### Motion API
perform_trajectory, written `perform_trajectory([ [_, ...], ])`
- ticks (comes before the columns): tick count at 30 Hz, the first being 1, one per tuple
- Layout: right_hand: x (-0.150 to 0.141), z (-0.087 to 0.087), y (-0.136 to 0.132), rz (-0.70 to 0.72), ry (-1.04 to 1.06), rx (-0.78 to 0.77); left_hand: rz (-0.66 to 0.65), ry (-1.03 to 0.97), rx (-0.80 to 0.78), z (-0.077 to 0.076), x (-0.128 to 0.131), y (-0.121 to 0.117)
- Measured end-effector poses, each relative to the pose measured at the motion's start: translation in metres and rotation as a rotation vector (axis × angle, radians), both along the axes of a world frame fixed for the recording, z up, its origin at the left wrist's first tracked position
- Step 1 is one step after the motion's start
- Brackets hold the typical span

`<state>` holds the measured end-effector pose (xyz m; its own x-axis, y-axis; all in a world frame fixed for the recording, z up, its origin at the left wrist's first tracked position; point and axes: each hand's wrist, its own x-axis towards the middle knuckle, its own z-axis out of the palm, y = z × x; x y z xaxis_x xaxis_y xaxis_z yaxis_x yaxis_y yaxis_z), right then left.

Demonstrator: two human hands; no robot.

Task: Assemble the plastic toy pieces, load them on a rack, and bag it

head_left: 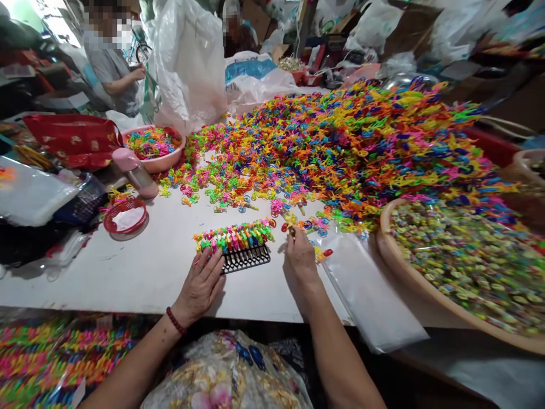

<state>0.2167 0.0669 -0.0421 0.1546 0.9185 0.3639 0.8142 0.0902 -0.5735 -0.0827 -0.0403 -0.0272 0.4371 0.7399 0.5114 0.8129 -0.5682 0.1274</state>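
Black plastic is showing in the open cells of a slim rectangular rack (249, 259), which is lying slightly aslant on the table before the person, with a dense row of small pink, green, yellow and orange plastic toys (238, 234) standing along its far part. The left hand (200, 279) is resting palm down over the rack's near left end, its fingers slanting forward and its wrist wearing a dark red beaded bracelet (176, 321). That hand is staying unclenched, its spread fingers touching the rack and the row. The right forearm is slanting in from the lower right, and the right hand (301, 255) is bending its fingers inward beside a few loose toys; whether they are closing on a piece, I cannot tell.

Beneath everything, a white tabletop (123, 278) is carrying a huge multicoloured heap of plastic toys (349, 142). Clear plastic bags (370, 295) are overhanging the near edge, just beside a wide pale-orange basin (388, 244) of small pieces. On the left, a small red basket (139, 225) is sitting near a pink-capped flask (135, 173). Farther back, a person in a grey shirt (108, 68) is standing beside a big translucent white sack (187, 62).
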Motion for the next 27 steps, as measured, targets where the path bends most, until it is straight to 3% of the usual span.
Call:
perform_trajectory([
  [5, -0.028, 0.020, -0.038, 0.073, 0.427, -0.148, 0.002, -0.037, -0.048, 0.005, -0.002, 0.004],
  [10, -0.088, 0.008, -0.069, 0.380, 0.725, -0.412, -0.015, -0.055, -0.127, 0.011, -0.006, 0.006],
  [12, -0.109, 0.000, -0.073, 0.472, 0.713, -0.439, -0.021, -0.052, -0.163, 0.012, -0.008, 0.006],
  [17, -0.136, -0.012, -0.068, 0.695, 0.492, -0.245, -0.046, -0.053, -0.166, 0.011, -0.012, 0.005],
  [27, -0.137, -0.020, -0.057, 0.866, 0.316, -0.175, -0.078, 0.015, -0.123, 0.012, -0.013, 0.006],
])
